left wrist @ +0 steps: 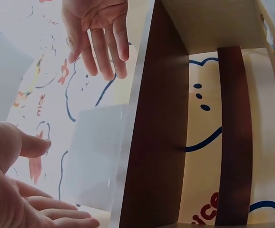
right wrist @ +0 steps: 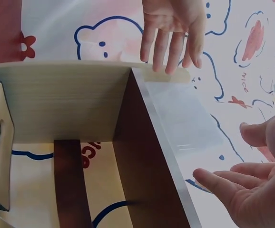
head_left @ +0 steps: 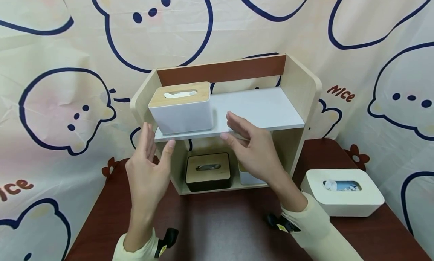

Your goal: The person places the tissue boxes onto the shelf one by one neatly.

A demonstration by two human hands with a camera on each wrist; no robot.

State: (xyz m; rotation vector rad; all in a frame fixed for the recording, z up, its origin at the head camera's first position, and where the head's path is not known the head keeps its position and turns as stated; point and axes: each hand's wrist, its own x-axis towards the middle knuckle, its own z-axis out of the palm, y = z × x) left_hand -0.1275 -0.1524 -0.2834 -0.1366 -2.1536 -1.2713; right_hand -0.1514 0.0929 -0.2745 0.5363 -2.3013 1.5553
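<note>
A white tissue box with a light wood lid [head_left: 181, 116] sits at the left end of the upper shelf [head_left: 257, 106], a tissue showing in its slot. My left hand [head_left: 149, 170] is held up in front of the box's left side, palm inward, fingers extended, holding nothing. To the right of the box, my right hand [head_left: 254, 150] hovers with bare palm turned inward and fingers mostly straight. In the left wrist view the box's pale side [left wrist: 94, 156] shows between my two hands, apart from both. The right wrist view also shows a gap around the box [right wrist: 190, 118].
On the lower shelf stands a black tissue box with a wood lid [head_left: 208, 172]. Beside it, another white box [head_left: 249, 177] is partly hidden by my right hand. A white rounded tissue box [head_left: 342, 193] rests on the dark table [head_left: 223, 223] at right. Shelf side panels [head_left: 301, 91] flank both levels.
</note>
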